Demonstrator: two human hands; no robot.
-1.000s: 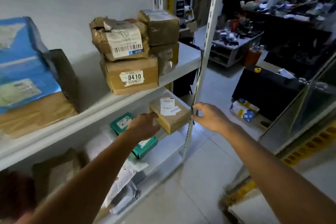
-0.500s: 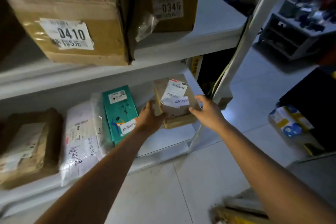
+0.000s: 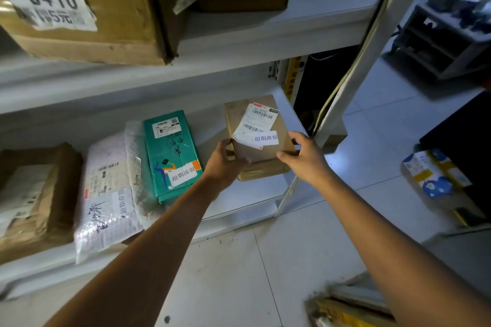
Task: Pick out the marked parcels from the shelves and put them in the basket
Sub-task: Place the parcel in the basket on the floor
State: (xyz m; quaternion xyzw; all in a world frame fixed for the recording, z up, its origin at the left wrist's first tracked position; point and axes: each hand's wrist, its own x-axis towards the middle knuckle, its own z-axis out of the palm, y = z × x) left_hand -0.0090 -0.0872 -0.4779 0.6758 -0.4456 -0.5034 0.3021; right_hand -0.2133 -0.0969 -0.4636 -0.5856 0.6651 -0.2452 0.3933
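Brown parcel (image 3: 259, 158) bearing a white sticker (image 3: 265, 138) lies tilted at the right end of the lower shelf (image 3: 255, 194), held from both sides. The left hand (image 3: 225, 162) curls round its 8 o'clock corner, and the right hand (image 3: 305, 159) clasps its 4 o'clock edge. A green parcel (image 3: 170, 151) lies at its 9 o'clock.

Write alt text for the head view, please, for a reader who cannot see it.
The left hand and right hand grip a small brown parcel bearing a white sticker at the lower shelf; a teal parcel lies to its left.
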